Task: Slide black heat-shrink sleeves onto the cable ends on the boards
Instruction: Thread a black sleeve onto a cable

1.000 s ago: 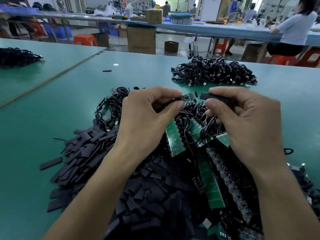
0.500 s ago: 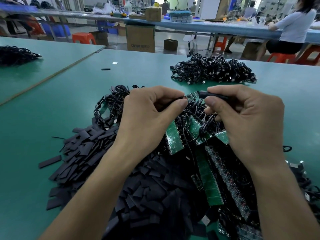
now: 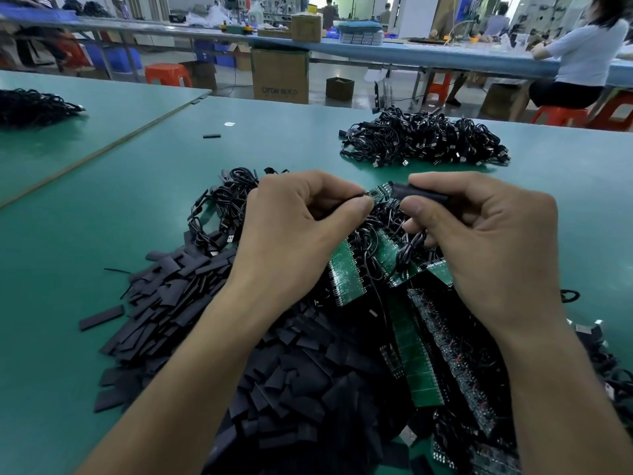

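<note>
On a green factory workbench [image 3: 102, 234], flat black heat-shrink sleeves [image 3: 274, 389] lie heaped left of a pile of green circuit boards [image 3: 414, 354]. Above that pile the left hand [image 3: 294, 231] pinches a small green board tip [image 3: 378, 192]; the right hand [image 3: 489, 245] pinches one black tubular sleeve [image 3: 418, 193], lying level, its mouth meeting the tip leftward. Beyond the pile lie tangled black cables [image 3: 424, 138].
</note>
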The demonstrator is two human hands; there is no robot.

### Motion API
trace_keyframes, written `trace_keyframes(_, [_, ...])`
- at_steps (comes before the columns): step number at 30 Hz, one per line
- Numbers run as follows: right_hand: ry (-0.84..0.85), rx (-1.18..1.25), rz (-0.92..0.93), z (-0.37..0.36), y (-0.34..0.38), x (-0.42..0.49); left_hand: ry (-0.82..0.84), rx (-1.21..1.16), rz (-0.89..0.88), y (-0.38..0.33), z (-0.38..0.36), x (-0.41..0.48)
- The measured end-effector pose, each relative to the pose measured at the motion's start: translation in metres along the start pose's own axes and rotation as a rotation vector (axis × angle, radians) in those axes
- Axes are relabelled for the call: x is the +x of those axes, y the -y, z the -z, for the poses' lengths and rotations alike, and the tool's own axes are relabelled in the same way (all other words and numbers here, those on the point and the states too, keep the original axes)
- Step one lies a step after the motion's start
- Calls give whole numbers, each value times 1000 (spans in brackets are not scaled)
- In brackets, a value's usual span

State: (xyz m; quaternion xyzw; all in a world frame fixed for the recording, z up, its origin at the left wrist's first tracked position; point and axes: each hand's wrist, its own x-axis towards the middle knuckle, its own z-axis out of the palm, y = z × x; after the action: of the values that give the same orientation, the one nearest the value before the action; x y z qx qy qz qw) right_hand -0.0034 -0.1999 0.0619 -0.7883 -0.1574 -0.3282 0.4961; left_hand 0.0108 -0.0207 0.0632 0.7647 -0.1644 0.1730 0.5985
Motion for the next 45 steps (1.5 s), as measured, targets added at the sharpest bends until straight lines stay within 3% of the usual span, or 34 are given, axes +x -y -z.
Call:
trace_keyframes(18, [1,50,-9,-1,4,-1,40,-7,-24,0,1,-1])
trace_keyframes(26, [65,81,-43,4,-1,1,139,-6,-64,3,7,3])
trace_keyframes(37, [288,221,-77,6,-7,-1,256,17,-51,5,13,5])
trace_keyframes(45, [254,267,-93,4,-8,-1,307,-76,1,5,15,6])
